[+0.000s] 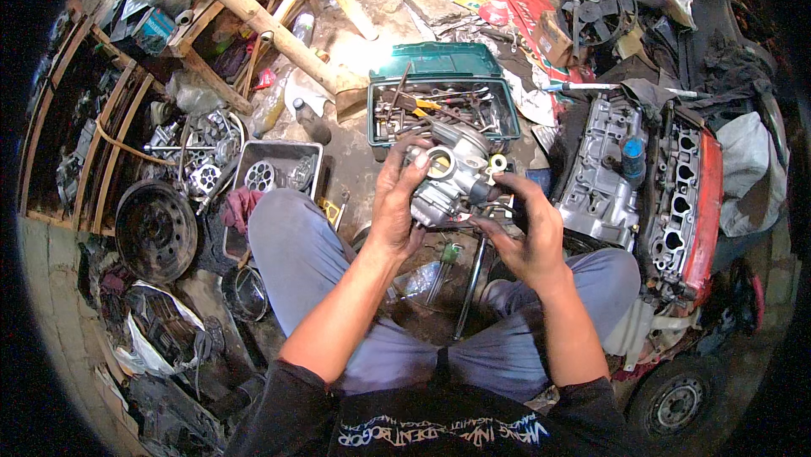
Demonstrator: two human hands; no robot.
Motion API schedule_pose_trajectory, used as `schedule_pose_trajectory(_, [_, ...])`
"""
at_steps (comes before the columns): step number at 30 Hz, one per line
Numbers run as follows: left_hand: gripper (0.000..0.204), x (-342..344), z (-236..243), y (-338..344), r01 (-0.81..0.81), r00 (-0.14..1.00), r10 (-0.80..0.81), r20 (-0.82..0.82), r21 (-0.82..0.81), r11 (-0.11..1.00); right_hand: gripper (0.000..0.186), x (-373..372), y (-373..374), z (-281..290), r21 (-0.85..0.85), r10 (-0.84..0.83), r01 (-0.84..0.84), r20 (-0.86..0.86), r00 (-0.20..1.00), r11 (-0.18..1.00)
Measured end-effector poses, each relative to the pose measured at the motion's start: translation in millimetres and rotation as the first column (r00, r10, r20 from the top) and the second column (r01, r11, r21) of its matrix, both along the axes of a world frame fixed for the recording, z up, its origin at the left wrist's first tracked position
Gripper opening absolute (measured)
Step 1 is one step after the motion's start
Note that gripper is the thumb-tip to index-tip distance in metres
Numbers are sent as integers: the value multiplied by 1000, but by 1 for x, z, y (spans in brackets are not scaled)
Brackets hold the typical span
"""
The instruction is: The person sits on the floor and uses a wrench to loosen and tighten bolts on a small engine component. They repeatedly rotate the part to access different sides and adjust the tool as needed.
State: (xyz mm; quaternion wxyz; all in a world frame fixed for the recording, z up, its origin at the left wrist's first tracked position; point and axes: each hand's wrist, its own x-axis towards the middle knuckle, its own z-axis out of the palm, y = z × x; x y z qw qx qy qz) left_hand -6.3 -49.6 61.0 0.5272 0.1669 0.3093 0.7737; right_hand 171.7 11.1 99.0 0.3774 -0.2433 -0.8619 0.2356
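Observation:
A silver metal carburetor point(454, 174) is raised above my lap, its round bore facing up toward me. My left hand point(401, 199) grips its left side, with the thumb near the bore and the other fingers behind the body. At the right side, my right hand point(528, 233) has thumb and forefinger curved around a dark knob on the carburetor; its remaining fingers are partly hidden. Just beyond, a green toolbox point(443, 64) lies with its lid up, full of wrenches and other hand tools.
A grey tray point(317, 157) with metal parts sits left of the toolbox, near a steel wheel rim point(158, 231). To the right lie a silver engine cover point(600, 174) and a cylinder head point(676, 195). A wooden frame point(245, 5) slants across the far left. One tire point(676, 405) rests lower right.

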Motion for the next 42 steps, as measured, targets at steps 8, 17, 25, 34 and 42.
schedule_pose_trajectory(8, [33, -2, 0, -4, -203, 974, 213, -75, 127, 971, 52, -12, -3, -5, -51, -27, 25, -53, 998, 998])
schedule_pose_trajectory(17, [57, -7, -2, -7, -113, 992, 107, 69, 100, 989, 45, -19, -12, -13, 22, 18, -15, -135, 991, 1000])
schedule_pose_trajectory(25, [59, 7, -3, -2, 83, 956, -62, 288, -62, 995, 43, -19, -19, -9, 21, 1, 1, -114, 994, 1000])
schedule_pose_trajectory(34, [62, 16, -1, 0, 126, 923, -56, 381, -163, 979, 47, -15, -24, -2, 38, -5, 8, -77, 997, 999])
schedule_pose_trajectory(42, [67, 16, -17, 2, 289, 805, -223, 550, -34, 957, 54, -14, -29, -4, 60, 10, -7, -50, 999, 998])
